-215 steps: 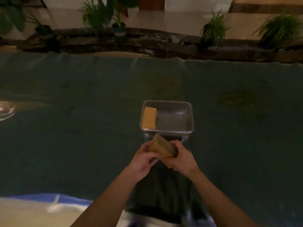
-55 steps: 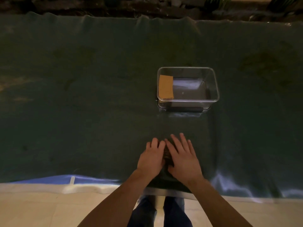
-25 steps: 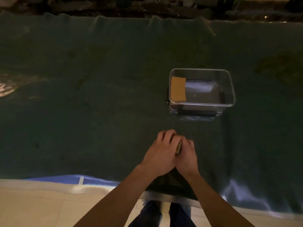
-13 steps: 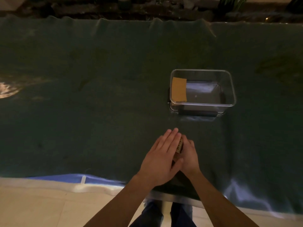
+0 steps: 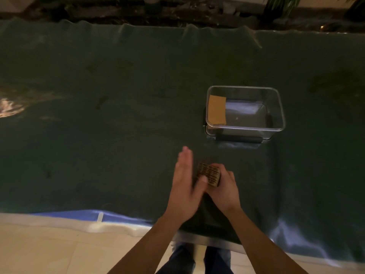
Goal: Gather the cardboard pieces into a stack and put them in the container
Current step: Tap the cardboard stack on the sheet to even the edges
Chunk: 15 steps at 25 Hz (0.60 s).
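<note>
A small stack of brown cardboard pieces [image 5: 209, 174] stands on edge on the dark green cloth, its corrugated edges facing up. My right hand [image 5: 224, 189] grips the stack from its right side. My left hand [image 5: 185, 184] is flat with fingers straight, just left of the stack; its thumb touches the stack's near edge. Beyond the hands sits a clear plastic container [image 5: 280, 109], with a tan cardboard stack [image 5: 217, 110] lying against its left wall.
The green cloth [image 5: 98, 125] covers the table to the far edge, where plants and dark stones [image 5: 177, 10] line the back. The table's near edge [image 5: 118, 220] shows blue and white, with pale floor tiles below.
My left hand has opened flat and drawn away to the left of the stack, uncovering its corrugated edges. My right hand keeps hold of the stack.
</note>
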Each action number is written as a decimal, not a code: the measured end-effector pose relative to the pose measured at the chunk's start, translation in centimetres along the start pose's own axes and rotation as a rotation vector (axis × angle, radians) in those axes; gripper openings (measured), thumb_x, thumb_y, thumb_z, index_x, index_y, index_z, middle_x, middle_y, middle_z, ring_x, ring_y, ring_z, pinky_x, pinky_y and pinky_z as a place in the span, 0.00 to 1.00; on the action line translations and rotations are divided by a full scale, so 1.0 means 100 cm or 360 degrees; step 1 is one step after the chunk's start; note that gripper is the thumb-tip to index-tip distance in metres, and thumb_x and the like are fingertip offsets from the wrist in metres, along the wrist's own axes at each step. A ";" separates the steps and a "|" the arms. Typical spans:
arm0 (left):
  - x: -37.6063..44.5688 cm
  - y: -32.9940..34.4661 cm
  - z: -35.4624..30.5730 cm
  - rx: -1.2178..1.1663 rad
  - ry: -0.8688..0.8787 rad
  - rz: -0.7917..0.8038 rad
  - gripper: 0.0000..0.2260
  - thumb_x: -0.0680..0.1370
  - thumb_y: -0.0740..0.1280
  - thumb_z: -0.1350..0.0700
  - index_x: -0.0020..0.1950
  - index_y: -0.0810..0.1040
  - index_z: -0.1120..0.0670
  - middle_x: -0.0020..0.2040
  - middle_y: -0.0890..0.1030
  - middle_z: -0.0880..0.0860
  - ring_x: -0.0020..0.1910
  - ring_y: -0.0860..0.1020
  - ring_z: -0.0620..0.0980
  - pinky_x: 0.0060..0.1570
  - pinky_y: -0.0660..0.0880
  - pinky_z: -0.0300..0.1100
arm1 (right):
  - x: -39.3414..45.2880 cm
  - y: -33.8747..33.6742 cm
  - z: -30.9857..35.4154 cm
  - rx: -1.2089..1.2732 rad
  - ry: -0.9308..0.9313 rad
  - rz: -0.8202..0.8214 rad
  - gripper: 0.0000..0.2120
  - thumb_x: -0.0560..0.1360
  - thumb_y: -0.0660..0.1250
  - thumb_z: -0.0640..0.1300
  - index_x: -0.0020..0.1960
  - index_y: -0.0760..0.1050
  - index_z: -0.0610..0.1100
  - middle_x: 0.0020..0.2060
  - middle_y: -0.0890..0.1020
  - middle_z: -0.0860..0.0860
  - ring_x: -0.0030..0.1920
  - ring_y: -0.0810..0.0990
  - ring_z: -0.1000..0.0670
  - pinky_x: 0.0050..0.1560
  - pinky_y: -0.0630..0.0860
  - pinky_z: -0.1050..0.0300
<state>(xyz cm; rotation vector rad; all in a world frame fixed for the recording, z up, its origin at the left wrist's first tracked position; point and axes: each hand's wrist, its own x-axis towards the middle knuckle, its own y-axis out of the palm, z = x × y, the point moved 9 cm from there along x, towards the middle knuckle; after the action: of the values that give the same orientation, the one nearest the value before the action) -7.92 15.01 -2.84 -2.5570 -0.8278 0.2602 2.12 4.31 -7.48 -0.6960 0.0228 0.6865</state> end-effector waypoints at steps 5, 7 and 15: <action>-0.005 -0.004 0.064 -0.1084 -0.0903 -0.0294 0.30 0.83 0.52 0.35 0.81 0.60 0.49 0.80 0.61 0.45 0.74 0.61 0.37 0.64 0.59 0.24 | 0.000 -0.001 -0.003 0.0000 0.0059 -0.0041 0.25 0.63 0.76 0.56 0.55 0.68 0.66 0.51 0.76 0.58 0.47 0.69 0.65 0.49 0.71 0.61; -0.009 0.028 0.050 -0.1306 -0.0897 0.0005 0.26 0.82 0.58 0.40 0.77 0.67 0.50 0.76 0.71 0.47 0.70 0.70 0.39 0.60 0.69 0.26 | 0.000 0.000 -0.003 0.0036 0.0052 -0.0027 0.25 0.64 0.76 0.54 0.54 0.66 0.67 0.51 0.76 0.59 0.50 0.72 0.64 0.47 0.71 0.63; 0.002 0.031 0.049 -0.1495 -0.0947 0.0015 0.29 0.82 0.59 0.41 0.80 0.63 0.54 0.77 0.70 0.52 0.76 0.67 0.47 0.74 0.61 0.43 | 0.000 0.005 -0.010 0.0124 0.0125 -0.0006 0.23 0.66 0.76 0.54 0.57 0.69 0.62 0.51 0.79 0.60 0.56 0.72 0.59 0.47 0.70 0.65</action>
<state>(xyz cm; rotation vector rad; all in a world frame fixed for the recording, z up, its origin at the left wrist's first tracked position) -7.65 14.59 -8.59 -3.4037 -1.4039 0.8274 2.07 3.99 -8.54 -0.6478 0.1196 0.6508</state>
